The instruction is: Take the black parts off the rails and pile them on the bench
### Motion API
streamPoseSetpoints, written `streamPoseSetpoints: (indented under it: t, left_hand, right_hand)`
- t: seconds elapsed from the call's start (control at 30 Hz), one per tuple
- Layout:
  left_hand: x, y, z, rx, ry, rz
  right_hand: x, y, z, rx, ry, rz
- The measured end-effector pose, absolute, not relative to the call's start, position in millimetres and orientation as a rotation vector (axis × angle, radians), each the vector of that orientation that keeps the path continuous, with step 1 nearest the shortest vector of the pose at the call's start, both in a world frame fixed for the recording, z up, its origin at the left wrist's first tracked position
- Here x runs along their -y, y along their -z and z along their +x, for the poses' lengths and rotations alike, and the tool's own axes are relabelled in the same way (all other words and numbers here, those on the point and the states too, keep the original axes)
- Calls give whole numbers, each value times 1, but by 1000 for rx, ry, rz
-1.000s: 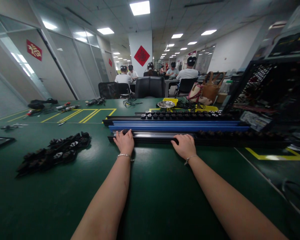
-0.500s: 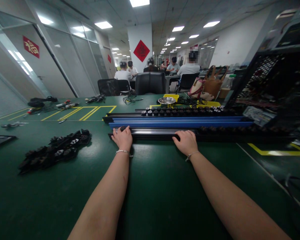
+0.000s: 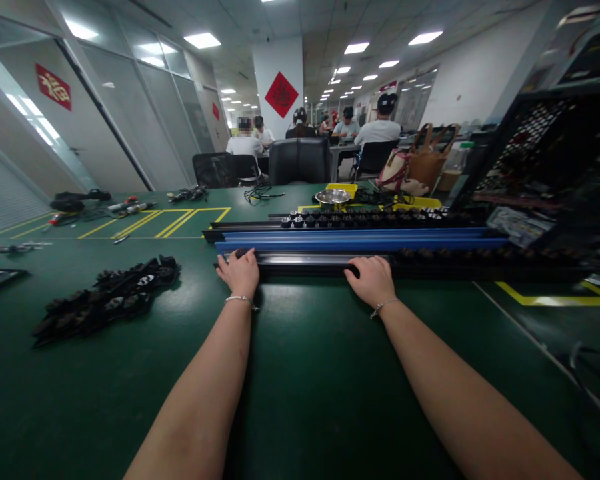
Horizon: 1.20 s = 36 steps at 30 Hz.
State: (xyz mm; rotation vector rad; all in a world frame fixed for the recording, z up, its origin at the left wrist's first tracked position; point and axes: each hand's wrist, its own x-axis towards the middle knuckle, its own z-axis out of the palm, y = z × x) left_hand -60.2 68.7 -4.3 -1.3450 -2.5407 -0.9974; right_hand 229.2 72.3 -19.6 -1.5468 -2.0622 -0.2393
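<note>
A long black rail (image 3: 305, 264) lies across the green table (image 3: 310, 373), its right part lined with small black parts. My left hand (image 3: 239, 272) rests on the rail's left end, fingers over its top edge. My right hand (image 3: 371, 280) grips the same rail near its middle. Just behind it lies a blue rail (image 3: 360, 241), and behind that another black rail (image 3: 260, 228) carrying a row of small black caps (image 3: 350, 219).
A heap of black parts (image 3: 107, 300) lies at the left. Hand tools (image 3: 125, 208), cables (image 3: 260, 195), a metal bowl (image 3: 333, 197) and bags (image 3: 415, 170) sit farther back. A dark rack (image 3: 545, 167) stands at the right. People sit at far desks.
Both hands have stayed on the near black rail; my left hand has slid slightly left toward its end. The view has tipped down a little.
</note>
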Motion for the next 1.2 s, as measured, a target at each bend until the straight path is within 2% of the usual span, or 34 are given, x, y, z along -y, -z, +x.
streamPoseSetpoints:
  t: [0.57,1.2]
  left_hand:
    - [-72,6,-109,2542,974,-1434]
    - [-73,6,-121,2570,1149,-1411]
  right_hand:
    - [-71,17,229,2079,239,-1556]
    - [-71,20,232,2085,222,-1542]
